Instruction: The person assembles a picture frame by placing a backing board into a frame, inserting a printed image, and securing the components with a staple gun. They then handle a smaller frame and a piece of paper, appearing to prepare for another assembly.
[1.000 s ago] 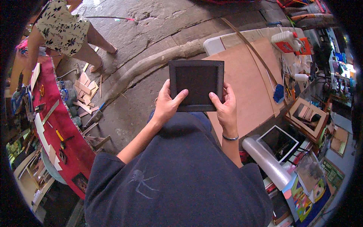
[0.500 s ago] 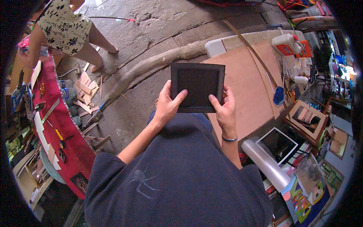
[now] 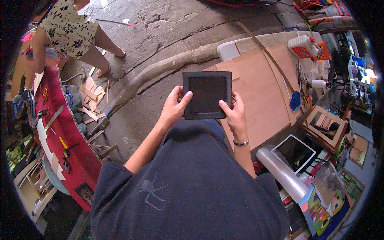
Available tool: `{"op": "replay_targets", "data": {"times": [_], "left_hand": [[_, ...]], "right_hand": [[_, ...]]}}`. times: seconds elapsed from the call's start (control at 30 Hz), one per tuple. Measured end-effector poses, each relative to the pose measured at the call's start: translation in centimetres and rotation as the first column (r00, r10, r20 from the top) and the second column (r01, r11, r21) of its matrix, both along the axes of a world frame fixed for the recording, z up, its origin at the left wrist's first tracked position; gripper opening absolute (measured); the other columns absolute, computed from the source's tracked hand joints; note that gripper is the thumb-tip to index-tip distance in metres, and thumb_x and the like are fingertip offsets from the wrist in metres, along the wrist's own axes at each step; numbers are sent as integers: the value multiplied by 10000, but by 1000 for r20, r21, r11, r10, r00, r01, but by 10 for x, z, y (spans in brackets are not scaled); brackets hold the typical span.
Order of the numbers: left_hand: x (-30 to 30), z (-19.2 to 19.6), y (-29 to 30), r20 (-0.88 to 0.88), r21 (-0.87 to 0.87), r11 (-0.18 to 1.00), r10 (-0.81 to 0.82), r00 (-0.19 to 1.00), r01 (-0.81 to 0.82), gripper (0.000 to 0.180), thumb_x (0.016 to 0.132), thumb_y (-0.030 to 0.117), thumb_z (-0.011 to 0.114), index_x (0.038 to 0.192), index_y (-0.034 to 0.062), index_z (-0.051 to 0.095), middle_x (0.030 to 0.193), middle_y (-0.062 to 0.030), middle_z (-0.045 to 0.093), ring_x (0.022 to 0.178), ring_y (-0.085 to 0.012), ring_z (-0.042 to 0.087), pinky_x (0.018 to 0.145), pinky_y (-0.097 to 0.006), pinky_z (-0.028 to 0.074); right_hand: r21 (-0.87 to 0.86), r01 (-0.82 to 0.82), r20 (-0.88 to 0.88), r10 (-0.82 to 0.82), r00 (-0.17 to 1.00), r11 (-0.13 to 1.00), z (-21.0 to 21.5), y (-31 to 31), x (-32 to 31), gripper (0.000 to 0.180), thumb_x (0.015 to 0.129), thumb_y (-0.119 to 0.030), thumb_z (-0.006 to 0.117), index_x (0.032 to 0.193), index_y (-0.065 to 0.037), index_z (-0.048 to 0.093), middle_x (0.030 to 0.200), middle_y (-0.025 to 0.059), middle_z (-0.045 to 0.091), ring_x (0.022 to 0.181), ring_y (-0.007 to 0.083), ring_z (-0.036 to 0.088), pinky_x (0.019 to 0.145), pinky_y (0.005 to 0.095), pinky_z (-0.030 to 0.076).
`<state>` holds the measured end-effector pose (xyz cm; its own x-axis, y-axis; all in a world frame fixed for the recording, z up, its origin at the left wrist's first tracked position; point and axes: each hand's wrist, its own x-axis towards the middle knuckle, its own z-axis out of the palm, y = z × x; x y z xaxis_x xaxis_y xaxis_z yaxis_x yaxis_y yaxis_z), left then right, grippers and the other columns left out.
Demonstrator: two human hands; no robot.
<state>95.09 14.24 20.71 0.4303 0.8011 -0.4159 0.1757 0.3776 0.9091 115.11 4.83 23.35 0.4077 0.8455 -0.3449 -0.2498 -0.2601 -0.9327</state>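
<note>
A small square black picture frame [image 3: 207,116] is held up in front of my body, with a dark panel inside its raised border. My left hand [image 3: 176,103] grips its left side, the thumb lying on the front edge and the fingers behind. On the opposite side my right hand [image 3: 235,114] holds the lower right edge, thumb in front, other fingers partly hidden behind the frame. A metal bracelet circles my right wrist. Behind the frame, to the right, lies a large brown wooden sheet [image 3: 264,96] on a table.
To the left runs a red-covered table [image 3: 74,148] with a yellow utility knife [image 3: 63,142] and white strips. Wood offcuts [image 3: 93,96] lie on the floor near a standing person [image 3: 72,32]. On the right are a silver roll [image 3: 282,174], more frames [image 3: 294,154] and a white jug [image 3: 301,46].
The black frame has tipped slightly and shifted a little left at its right edge, and my right hand has moved with it. The person at the far left has shifted an arm.
</note>
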Motion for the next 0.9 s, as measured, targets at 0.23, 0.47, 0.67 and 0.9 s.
{"op": "replay_targets", "data": {"times": [0.23,0.47,0.67,0.9], "left_hand": [[-9,-9,2,127,-258,965,-21,992,54,222,1009,290,525,1018,68,531,786,16,558,574,-44,497,474,-213,436],[-7,-6,4,142,-253,966,-11,990,47,211,1002,284,540,1040,77,547,791,38,561,643,-34,508,520,-202,449],[-12,-18,8,167,-318,947,5,986,49,199,997,293,551,985,95,543,765,51,528,612,-30,485,525,-200,441],[-13,-27,10,130,-401,904,221,967,-152,208,1001,310,541,976,104,523,754,46,510,593,-32,469,506,-205,427]], "right_hand": [[-48,-19,-106,14,994,999,-15,-4,3,412,881,12,636,1246,62,453,1103,122,612,967,150,620,849,269,530],[-56,0,-97,-5,995,998,-19,-5,4,382,929,-76,619,1246,64,460,1086,116,619,958,151,621,846,272,525],[-18,24,-127,-26,992,1000,-30,-2,11,400,1026,-296,482,1211,57,512,1041,97,644,936,140,622,809,269,521],[-158,-12,-60,3,998,987,-31,-4,23,454,1033,-402,427,1192,3,557,925,92,675,752,137,648,675,275,510]]}}
